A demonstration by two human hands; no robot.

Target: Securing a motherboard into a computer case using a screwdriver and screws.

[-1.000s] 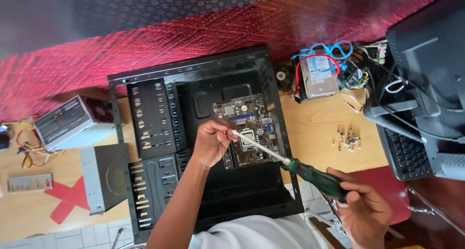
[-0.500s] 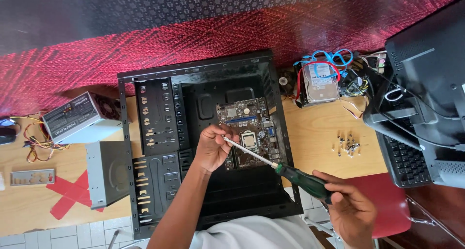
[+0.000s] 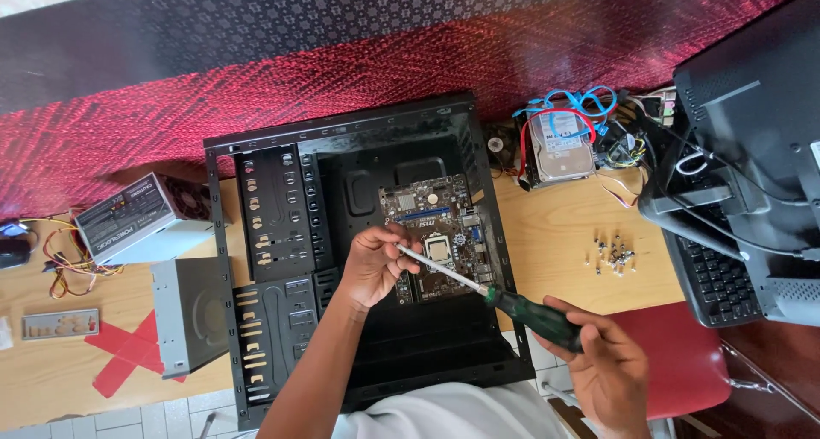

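a black computer case lies open on its side on the wooden bench, and a green circuit board sits flat inside it. the left hand reaches into the case, and its grip is pinched around the thin metal end of a screwdriver, right over the board beside the square silver chip socket. the right hand is just outside the case, near its right wall, with its grip clenched around the screwdriver's dark green handle. so the screwdriver runs on a slant, with its tip down by the board and its handle up and to the right. you cannot see if the tip touches the board, because the fingers hide it. to the left of the case sit a grey power supply box with coloured wires and a plain grey metal drive box. a small silver plate and a red tape cross are on the bench there too. to the right lie a hard drive with blue and red cables, a little pile of screws, a black keyboard and a dark monitor. a red stool seat is under the right hand.
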